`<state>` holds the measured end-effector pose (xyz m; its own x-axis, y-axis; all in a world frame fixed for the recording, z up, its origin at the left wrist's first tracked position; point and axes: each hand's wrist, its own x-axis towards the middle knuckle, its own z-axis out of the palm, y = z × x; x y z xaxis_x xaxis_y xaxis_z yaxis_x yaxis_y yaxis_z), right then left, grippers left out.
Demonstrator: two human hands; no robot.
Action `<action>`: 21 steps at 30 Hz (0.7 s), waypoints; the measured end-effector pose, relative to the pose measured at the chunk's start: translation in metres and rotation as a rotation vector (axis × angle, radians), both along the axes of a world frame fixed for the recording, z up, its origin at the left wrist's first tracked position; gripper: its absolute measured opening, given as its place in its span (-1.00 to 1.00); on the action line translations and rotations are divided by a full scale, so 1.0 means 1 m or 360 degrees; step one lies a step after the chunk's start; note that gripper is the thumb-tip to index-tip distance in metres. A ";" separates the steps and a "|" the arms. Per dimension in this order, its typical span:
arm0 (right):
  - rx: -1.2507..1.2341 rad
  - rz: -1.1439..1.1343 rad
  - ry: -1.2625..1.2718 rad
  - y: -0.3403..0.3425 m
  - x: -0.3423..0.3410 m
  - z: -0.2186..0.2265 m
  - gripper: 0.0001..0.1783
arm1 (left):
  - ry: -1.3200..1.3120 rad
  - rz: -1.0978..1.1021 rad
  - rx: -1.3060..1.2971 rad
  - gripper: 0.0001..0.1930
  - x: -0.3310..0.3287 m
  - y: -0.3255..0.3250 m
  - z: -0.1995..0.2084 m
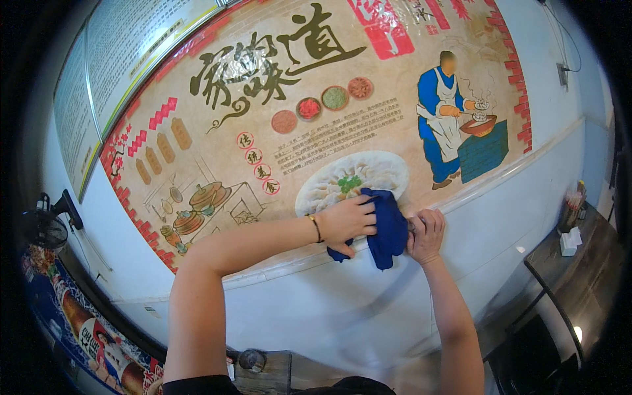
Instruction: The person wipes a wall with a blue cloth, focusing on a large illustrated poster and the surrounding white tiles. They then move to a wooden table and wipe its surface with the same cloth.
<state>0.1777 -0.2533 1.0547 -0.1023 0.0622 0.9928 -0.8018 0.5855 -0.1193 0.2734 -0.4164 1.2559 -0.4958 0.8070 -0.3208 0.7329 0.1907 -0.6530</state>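
Note:
A dark blue cloth [387, 230] lies against the wall at the lower edge of a large printed mural [355, 141], partly over its picture of a plate of dumplings [322, 187]. My left hand [345, 222], with a thin bracelet at the wrist, grips the cloth's left part; a bit of cloth shows below the palm by the thumb. At the cloth's right edge is my right hand [428, 236], its fingers curled against the wall. What those curled fingers hold, if anything, is hidden. Both arms reach up from the lower edge.
A pale ledge [487, 191] runs under the mural. A wall fan [49, 220] hangs at far left above a poster with bottles [85, 329]. On the right, a dark table [579, 270] bears a holder with sticks [571, 205] and white tissues [571, 242]. Below sits a round dark object [252, 359].

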 end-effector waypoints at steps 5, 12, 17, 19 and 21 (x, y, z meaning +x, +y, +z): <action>-0.0014 0.0043 0.0022 -0.001 -0.005 -0.003 -0.59 | 0.0275 -0.0126 0.0263 -0.55 0.030 -0.046 0.002; 0.0015 -0.0037 -0.0001 -0.001 -0.004 -0.005 -0.62 | 0.0858 0.0291 0.0505 -0.69 0.099 -0.126 0.021; -0.0006 -0.0020 0.0005 -0.002 -0.004 -0.004 -0.64 | 0.1370 0.0377 0.0839 -0.69 0.142 -0.192 0.045; -0.0009 -0.0021 0.0014 -0.002 -0.004 -0.005 -0.64 | 0.1626 0.0429 0.0997 -0.71 0.156 -0.211 0.053; -0.0006 -0.0029 0.0017 -0.002 -0.006 -0.005 -0.64 | 0.1874 0.0521 0.1156 -0.69 0.167 -0.241 0.058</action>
<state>0.1715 -0.2554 1.0495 -0.0904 0.0679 0.9936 -0.7922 0.5997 -0.1131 0.4406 -0.6574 1.3135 -0.3715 0.4098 0.8331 -0.3032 0.7946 -0.5260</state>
